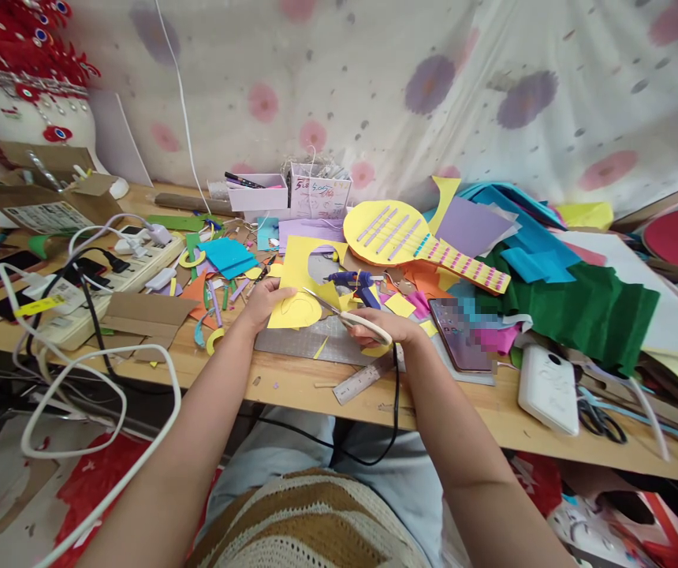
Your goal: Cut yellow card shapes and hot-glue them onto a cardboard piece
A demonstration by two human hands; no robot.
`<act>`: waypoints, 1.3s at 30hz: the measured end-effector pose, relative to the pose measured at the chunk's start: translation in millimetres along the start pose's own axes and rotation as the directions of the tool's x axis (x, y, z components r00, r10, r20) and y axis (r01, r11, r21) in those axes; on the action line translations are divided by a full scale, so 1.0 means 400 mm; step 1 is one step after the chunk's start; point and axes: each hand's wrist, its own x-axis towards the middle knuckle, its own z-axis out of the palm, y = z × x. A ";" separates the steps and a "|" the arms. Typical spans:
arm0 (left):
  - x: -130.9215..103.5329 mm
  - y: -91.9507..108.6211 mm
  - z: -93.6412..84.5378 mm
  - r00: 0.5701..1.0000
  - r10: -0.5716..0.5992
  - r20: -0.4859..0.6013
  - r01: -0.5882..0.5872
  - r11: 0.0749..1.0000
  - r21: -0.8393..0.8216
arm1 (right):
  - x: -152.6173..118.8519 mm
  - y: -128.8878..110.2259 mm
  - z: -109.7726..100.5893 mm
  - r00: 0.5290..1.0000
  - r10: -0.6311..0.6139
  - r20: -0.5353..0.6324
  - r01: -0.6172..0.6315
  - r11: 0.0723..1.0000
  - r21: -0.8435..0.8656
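My left hand (268, 304) pinches the left edge of a yellow sheet (296, 256), which has rounded openings cut into it and a curved outline drawn on its lower part. In my right hand (374, 327) are scissors with pale handles (367, 322); their blades reach left to the sheet's edge beside the drawn outline. Behind the sheet lies a blue glue gun (356, 279). A yellow paper lute shape (381, 229) with purple strips and a dotted neck rests beyond it. Below my hands sits a grey cutting mat (292, 344), partly covered by scraps.
A metal ruler (363, 380) lies at the front edge. To the right are a phone (460, 335), a white power bank (548, 389), black-handled scissors (602, 420) and green crepe paper (581, 308). Power strips (111, 276) with tangled cables occupy the left. White boxes (318, 192) stand behind.
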 end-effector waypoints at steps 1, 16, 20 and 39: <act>0.000 0.000 -0.001 1.000 -0.001 0.000 0.001 1.000 0.003 | -0.001 0.000 -0.001 1.000 0.000 -0.002 0.000 1.000 -0.004; 0.013 -0.031 0.048 0.943 0.134 -0.304 -0.181 0.975 -0.131 | 0.065 0.015 0.051 0.923 -0.226 -0.312 0.237 0.972 -0.005; 0.017 -0.032 0.035 0.926 0.207 -0.314 -0.228 0.973 -0.030 | 0.053 0.016 0.047 0.946 -0.240 -0.220 0.229 0.971 -0.076; 0.010 -0.021 0.027 0.967 0.189 -0.173 -0.179 0.981 0.073 | 0.057 0.036 0.037 0.930 -0.240 -0.279 0.211 0.969 -0.131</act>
